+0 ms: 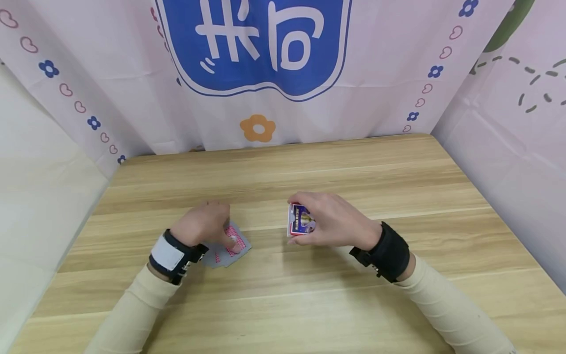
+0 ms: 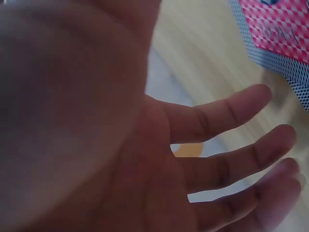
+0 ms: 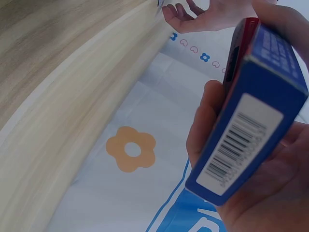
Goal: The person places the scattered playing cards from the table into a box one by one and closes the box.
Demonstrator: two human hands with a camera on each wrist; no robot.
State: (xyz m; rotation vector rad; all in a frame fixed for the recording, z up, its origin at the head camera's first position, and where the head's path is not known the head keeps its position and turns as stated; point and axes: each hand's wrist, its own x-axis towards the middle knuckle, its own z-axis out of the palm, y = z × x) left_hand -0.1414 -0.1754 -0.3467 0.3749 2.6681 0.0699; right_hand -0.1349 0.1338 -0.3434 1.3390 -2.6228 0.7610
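My right hand (image 1: 333,220) grips a small playing-card box (image 1: 301,219) above the table, thumb and fingers on opposite edges. In the right wrist view, the blue end of the card box (image 3: 275,108) carries a white barcode label, and a red side shows too. Over on the left, my left hand (image 1: 201,225) hovers with loosely bent fingers above a few spread playing cards (image 1: 242,240). Red-and-white checked backs and grey borders mark these cards (image 2: 277,29). In the left wrist view the fingers (image 2: 231,108) are apart from them; the hand partly hides the cards in the head view.
A wood-grain table (image 1: 283,305) lies under both hands. Behind it hangs a white cloth (image 1: 177,118) with a blue emblem and an orange flower (image 1: 258,128). Pale cloth also stands along the left and right sides. Each wrist wears a black strap (image 1: 391,253).
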